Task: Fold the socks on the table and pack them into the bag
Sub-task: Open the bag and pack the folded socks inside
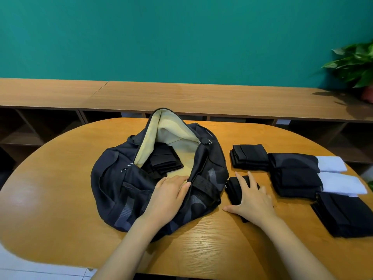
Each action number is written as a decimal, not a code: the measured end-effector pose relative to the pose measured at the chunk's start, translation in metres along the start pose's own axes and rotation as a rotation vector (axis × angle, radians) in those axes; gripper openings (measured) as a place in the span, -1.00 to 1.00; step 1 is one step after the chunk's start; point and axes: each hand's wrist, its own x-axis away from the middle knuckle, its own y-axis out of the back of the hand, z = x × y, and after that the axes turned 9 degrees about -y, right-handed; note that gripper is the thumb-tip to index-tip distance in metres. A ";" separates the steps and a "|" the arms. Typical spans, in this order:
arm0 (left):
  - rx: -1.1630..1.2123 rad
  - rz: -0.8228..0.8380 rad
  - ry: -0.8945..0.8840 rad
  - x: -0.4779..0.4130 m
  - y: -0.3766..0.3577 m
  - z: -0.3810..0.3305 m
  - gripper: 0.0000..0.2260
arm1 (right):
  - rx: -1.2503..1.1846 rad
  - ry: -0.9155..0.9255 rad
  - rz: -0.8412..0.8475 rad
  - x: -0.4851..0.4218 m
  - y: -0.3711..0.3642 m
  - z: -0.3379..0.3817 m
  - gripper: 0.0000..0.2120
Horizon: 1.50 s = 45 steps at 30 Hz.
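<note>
Pressing flat on a folded black sock (234, 190), the right hand (252, 201) has its fingers straight and spread apart, with the thumb out on the table (60, 199). This sock lies just beside the bag (113, 178), at its four o'clock.

The left hand (171, 190) rests on the near rim of the bag's mouth. Its fingers are nearly straight and close together, and the thumb lies along the zipper edge; it does not seem to clamp anything.

The bag is dark navy with grey mesh parts and stands unzipped, showing a pale yellow lining (169, 130). At twelve o'clock from the left hand, some folded black socks in the bag (163, 158) lie on that lining. A black handle wrap (203, 184) sits at three o'clock from the left thumb; it is too dark to tell if it carries writing.

From the right hand, a black stack (250, 156) lies at twelve o'clock. At two o'clock are two black piles (292, 170), touching each other, each with a white sock (331, 163) sticking out at its right end. At four o'clock lies another black pile (343, 215).

Beyond the table, a wooden shelf unit (201, 96) runs along a green wall (181, 37), with a plant (355, 63) at one o'clock.
</note>
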 end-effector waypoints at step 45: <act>-0.639 0.379 -0.672 -0.226 0.135 0.048 -0.60 | -0.128 0.159 0.017 -0.100 0.023 0.205 -0.29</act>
